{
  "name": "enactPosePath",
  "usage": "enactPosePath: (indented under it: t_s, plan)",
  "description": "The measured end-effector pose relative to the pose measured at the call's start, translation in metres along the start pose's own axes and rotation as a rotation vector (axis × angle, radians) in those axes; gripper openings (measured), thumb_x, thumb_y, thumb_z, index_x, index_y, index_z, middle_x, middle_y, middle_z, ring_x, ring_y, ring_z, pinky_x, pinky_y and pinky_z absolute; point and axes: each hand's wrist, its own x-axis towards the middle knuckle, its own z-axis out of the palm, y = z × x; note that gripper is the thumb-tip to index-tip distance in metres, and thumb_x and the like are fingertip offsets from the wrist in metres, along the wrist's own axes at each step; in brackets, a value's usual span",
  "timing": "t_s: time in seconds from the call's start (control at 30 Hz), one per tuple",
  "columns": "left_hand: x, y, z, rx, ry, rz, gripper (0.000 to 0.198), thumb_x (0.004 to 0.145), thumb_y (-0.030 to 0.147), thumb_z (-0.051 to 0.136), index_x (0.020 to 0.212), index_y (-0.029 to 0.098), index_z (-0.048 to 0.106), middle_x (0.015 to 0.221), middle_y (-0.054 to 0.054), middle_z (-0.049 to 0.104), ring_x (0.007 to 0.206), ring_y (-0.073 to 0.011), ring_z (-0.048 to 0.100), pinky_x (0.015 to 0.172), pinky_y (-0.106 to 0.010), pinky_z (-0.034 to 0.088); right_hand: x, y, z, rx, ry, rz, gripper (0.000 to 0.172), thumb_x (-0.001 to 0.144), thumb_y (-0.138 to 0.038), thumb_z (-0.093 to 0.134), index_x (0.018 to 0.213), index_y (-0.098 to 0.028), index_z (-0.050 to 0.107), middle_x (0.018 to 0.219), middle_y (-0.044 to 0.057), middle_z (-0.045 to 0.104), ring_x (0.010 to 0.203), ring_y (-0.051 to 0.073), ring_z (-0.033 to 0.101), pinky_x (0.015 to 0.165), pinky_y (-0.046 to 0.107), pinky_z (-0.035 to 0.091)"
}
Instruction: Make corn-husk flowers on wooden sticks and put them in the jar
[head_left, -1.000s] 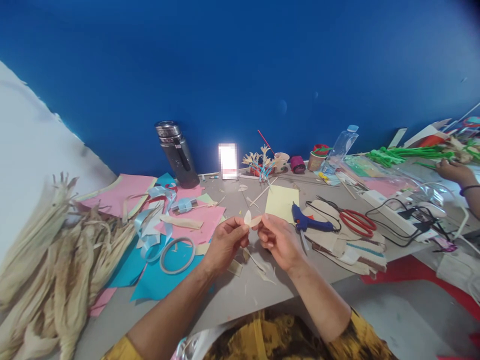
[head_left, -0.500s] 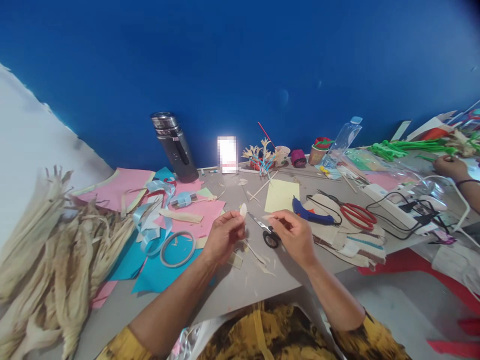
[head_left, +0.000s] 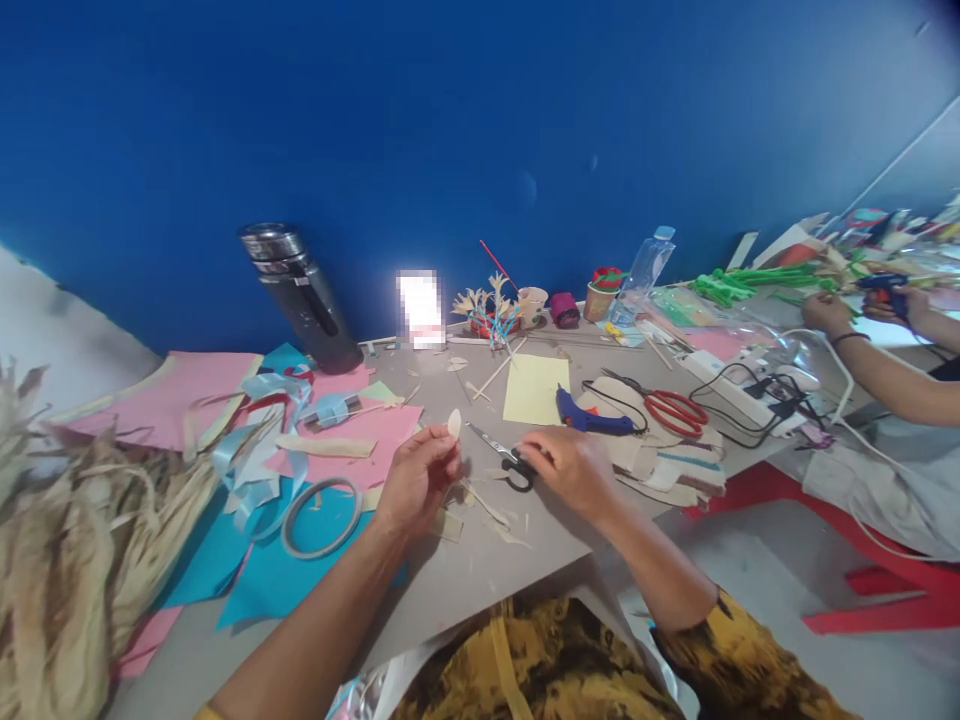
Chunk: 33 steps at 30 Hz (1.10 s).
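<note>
My left hand [head_left: 414, 478] pinches a small cream petal-shaped piece of husk [head_left: 454, 424] and holds it upright above the grey table [head_left: 480, 570]. My right hand [head_left: 568, 464] lies on the table with its fingers closed around the black handles of a small pair of scissors [head_left: 501, 456]. The scissors' blades point left toward the petal. Thin husk scraps [head_left: 487, 510] lie on the table between and below my hands.
A tape roll [head_left: 319, 503], blue and pink paper, ribbon and a pile of dried husks [head_left: 67, 560] lie to the left. A dark flask [head_left: 300, 297], yellow paper [head_left: 535, 388], a blue glue gun [head_left: 589, 416] and red scissors [head_left: 675, 409] sit further back. Another person's hands [head_left: 862, 315] work at the far right.
My right hand let go of the petal piece, dropped to the table and took hold of the black-handled scissors. My left hand kept the petal. The view swung to the right.
</note>
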Motion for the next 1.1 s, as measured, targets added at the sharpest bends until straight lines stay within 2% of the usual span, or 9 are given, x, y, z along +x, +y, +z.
enactPosePath:
  t_s: [0.1,0.2,0.33,0.53,0.73,0.87,0.93,1.0,1.1]
  plan:
    - [-0.001,0.001,0.001,0.022,0.013,0.001,0.020,0.063,0.024,0.077,0.067,0.016,0.059,0.058,0.005,0.052,0.049,-0.0073,0.044,0.051,-0.021,0.036,0.006,0.027,-0.026,-0.200,0.049,0.111,0.024,0.093,-0.019,0.052,0.108,-0.021,0.071,0.101,0.009,0.073,0.095,0.024,0.062,0.081,0.031,0.039]
    - [-0.002,0.000,0.001,0.023,0.022,0.000,0.021,0.062,0.023,0.079,0.069,0.017,0.060,0.058,0.005,0.053,0.050,-0.0076,0.045,0.052,-0.021,0.036,0.012,0.051,-0.044,-0.409,-0.112,0.150,0.038,0.084,-0.017,0.061,0.122,-0.017,0.065,0.114,0.015,0.069,0.106,0.030,0.055,0.086,0.036,0.037]
    - [0.000,-0.003,-0.001,0.014,0.029,0.006,0.019,0.064,0.021,0.079,0.070,0.018,0.061,0.056,0.006,0.051,0.049,-0.0076,0.046,0.053,-0.022,0.037,0.015,0.068,-0.043,-0.501,-0.257,0.189,0.037,0.083,-0.020,0.061,0.120,-0.016,0.064,0.112,0.016,0.066,0.105,0.031,0.054,0.085,0.037,0.035]
    - [0.003,-0.004,-0.003,0.025,0.044,-0.007,0.020,0.063,0.022,0.079,0.069,0.017,0.060,0.053,0.006,0.050,0.048,-0.0075,0.045,0.052,-0.021,0.036,0.013,0.078,-0.040,-0.408,-0.271,0.186,0.029,0.084,-0.022,0.057,0.110,-0.021,0.068,0.103,0.012,0.062,0.099,0.028,0.054,0.082,0.035,0.034]
    - [0.003,-0.005,-0.002,0.022,0.048,-0.002,0.021,0.063,0.021,0.079,0.070,0.017,0.059,0.054,0.006,0.051,0.048,-0.0075,0.046,0.053,-0.021,0.037,0.006,0.084,-0.039,-0.281,-0.157,0.174,0.031,0.079,-0.019,0.057,0.109,-0.019,0.064,0.107,0.011,0.059,0.102,0.028,0.054,0.087,0.037,0.039]
    - [0.004,-0.005,-0.003,0.016,0.057,0.006,0.021,0.063,0.022,0.080,0.070,0.017,0.060,0.052,0.006,0.051,0.048,-0.0077,0.045,0.052,-0.021,0.036,-0.002,0.093,-0.037,-0.101,0.039,0.112,0.036,0.076,-0.015,0.056,0.112,-0.019,0.059,0.123,0.014,0.055,0.109,0.029,0.055,0.094,0.042,0.045]
    - [0.003,-0.006,-0.003,0.017,0.065,-0.001,0.021,0.062,0.023,0.081,0.069,0.017,0.061,0.051,0.006,0.050,0.048,-0.0078,0.045,0.051,-0.021,0.036,-0.006,0.094,-0.042,0.045,0.154,0.095,0.037,0.079,-0.017,0.055,0.116,-0.021,0.056,0.124,0.013,0.057,0.109,0.029,0.057,0.095,0.044,0.047]
    - [0.003,-0.007,-0.002,0.000,0.077,-0.003,0.022,0.062,0.023,0.082,0.071,0.017,0.062,0.051,0.006,0.050,0.048,-0.0075,0.044,0.051,-0.021,0.036,-0.012,0.088,-0.052,0.195,0.223,0.094,0.036,0.085,-0.023,0.055,0.121,-0.023,0.054,0.114,0.010,0.063,0.103,0.027,0.061,0.091,0.043,0.050]
    - [0.002,-0.008,-0.001,-0.033,0.087,-0.006,0.022,0.061,0.023,0.082,0.072,0.016,0.064,0.051,0.006,0.049,0.047,-0.0072,0.043,0.050,-0.022,0.035,-0.017,0.063,-0.067,0.319,0.180,0.029,0.030,0.090,-0.032,0.059,0.120,-0.024,0.057,0.105,0.007,0.067,0.094,0.025,0.064,0.081,0.036,0.053]
